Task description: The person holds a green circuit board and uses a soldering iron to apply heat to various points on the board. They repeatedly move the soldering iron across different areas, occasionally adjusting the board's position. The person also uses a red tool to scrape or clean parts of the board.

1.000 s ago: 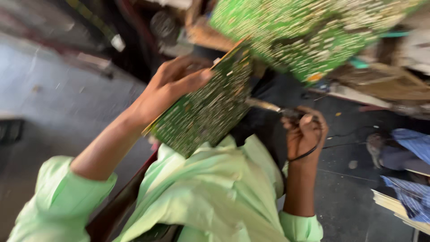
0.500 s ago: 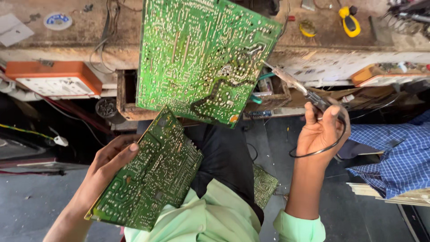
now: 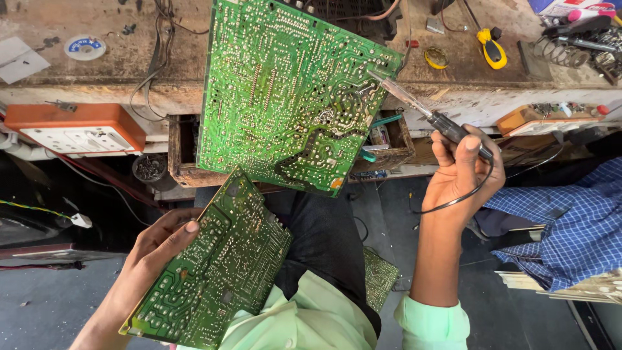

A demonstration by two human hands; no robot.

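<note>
My left hand (image 3: 162, 243) grips the left edge of a small green circuit board (image 3: 214, 266), solder side up, resting over my lap. My right hand (image 3: 463, 175) holds a soldering iron (image 3: 424, 110) with a dark handle and a black cord looping under the wrist. Its tip points up-left and touches the right edge of a large green circuit board (image 3: 291, 97). That board leans on the worn wooden workbench (image 3: 103, 84), overhanging its front edge. Another small green board (image 3: 379, 279) lies on the floor by my leg.
An orange and white socket box (image 3: 78, 129) hangs at the bench's left front. A yellow-handled tool (image 3: 489, 48), a solder coil (image 3: 436, 58) and a metal spring stand (image 3: 557, 52) lie on the bench. A person in a blue checked shirt (image 3: 564, 220) sits at right.
The view has swung up from my lap to the bench. The soldering iron has risen and its tip now meets the large board's edge. The small board stays in my left hand.
</note>
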